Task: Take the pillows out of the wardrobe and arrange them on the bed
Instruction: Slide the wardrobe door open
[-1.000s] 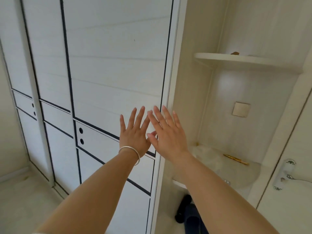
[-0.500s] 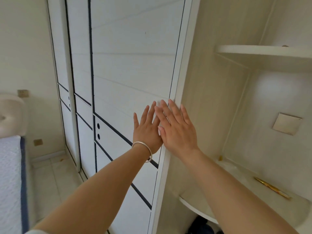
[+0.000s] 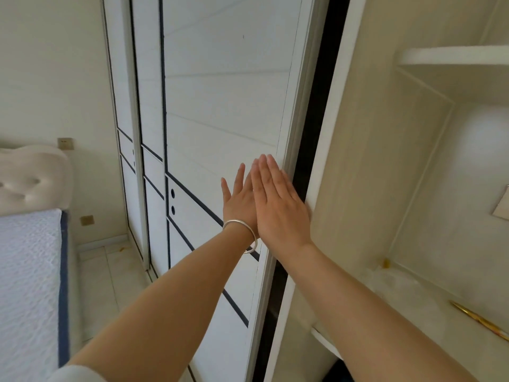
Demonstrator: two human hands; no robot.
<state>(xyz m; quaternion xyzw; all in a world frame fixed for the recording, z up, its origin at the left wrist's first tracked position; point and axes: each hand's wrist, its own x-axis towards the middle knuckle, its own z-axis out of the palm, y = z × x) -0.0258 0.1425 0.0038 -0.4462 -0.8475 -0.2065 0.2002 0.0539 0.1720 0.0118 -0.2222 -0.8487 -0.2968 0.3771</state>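
Note:
The wardrobe's white sliding door (image 3: 220, 106) with dark trim lines fills the middle. A narrow dark gap (image 3: 314, 119) shows along its right edge, beside the cream side panel. My left hand (image 3: 238, 199), with a silver bangle on the wrist, lies flat on the door with fingers spread. My right hand (image 3: 278, 205) overlaps it, flat against the door's right edge, fingers together. Neither holds anything. No pillows are visible. The bed (image 3: 27, 271) with its white quilted mattress shows at the left edge.
A tufted cream headboard (image 3: 30, 177) stands at the far left wall. Right of the wardrobe are open corner shelves (image 3: 454, 55); a gold pen-like object (image 3: 479, 318) lies on the lower one. Pale tiled floor (image 3: 104, 277) runs between bed and wardrobe.
The door has slid left, opening a dark gap at its right edge. My hands have closed together and now overlap on the door. The view has swung left, revealing more of the bed.

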